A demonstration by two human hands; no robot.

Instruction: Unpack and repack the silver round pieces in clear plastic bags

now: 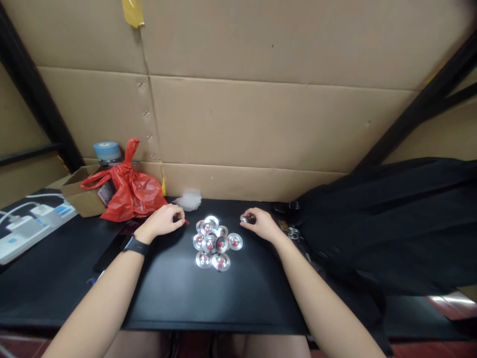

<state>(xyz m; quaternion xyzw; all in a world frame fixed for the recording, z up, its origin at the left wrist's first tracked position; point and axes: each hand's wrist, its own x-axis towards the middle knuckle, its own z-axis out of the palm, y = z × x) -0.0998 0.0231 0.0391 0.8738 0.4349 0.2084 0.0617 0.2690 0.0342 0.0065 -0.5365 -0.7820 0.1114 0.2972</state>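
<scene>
A cluster of small shiny metal discs [234, 242], which look like finger cymbals with red loops at their centres, lies on the black table, some overlapping. My right hand [260, 223] pinches one silver metal disc [244, 219] between thumb and fingertips, to the right of the cluster. Left of the cluster, my left hand [166, 220] has its fingers closed. A small red piece [187, 222] pokes out at its fingertips; the rest of it is hidden. A black watch [137, 245] is on my left wrist.
Behind my left hand stand a red plastic bag [130, 191], a cardboard box [84, 191] and a blue-lidded jar [107, 150]. A white power strip [37, 226] is far left. Clear crumpled plastic [189, 200] lies at the cardboard wall [238, 124]. Black fabric [391, 223] fills the right.
</scene>
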